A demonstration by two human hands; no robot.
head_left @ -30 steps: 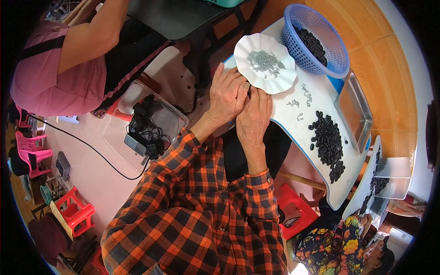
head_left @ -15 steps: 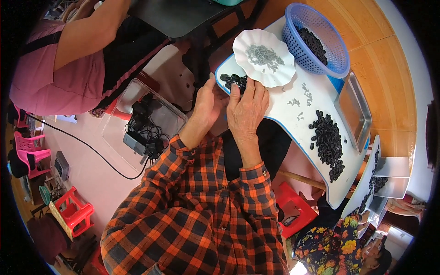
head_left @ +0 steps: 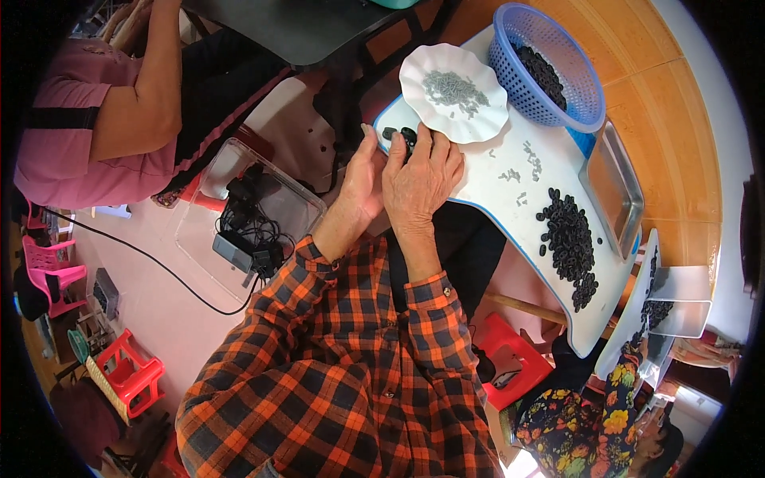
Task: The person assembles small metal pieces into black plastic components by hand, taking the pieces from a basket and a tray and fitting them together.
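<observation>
At the table's left edge, my left hand (head_left: 362, 185) is cupped with its thumb up, its palm turned toward my other hand. My right hand (head_left: 422, 179) lies beside it with fingers stretched out, over a small cluster of black rubber-like rings (head_left: 408, 135). Its fingers partly cover the cluster, and whether any piece lies in the left palm is hidden. Just past the fingertips, a white scalloped plate (head_left: 410, 88) bears many small grey-clear pieces (head_left: 454, 92). A large pile of the same black rings (head_left: 570, 247) spreads farther right on the white table (head_left: 478, 179).
A blue plastic basket (head_left: 504, 80) of black parts and a metal tray (head_left: 617, 191) stand at the table's far right. Loose clear pieces (head_left: 532, 163) lie between. A transparent bin (head_left: 199, 231) with cables sits on my left. Co-workers sit at upper left (head_left: 111, 119) and lower right (head_left: 574, 430).
My right hand has slid left toward my left hand, and fewer black rings show by its fingers. The upper-left co-worker's arm has shifted; the lower-right one's arm now reaches up.
</observation>
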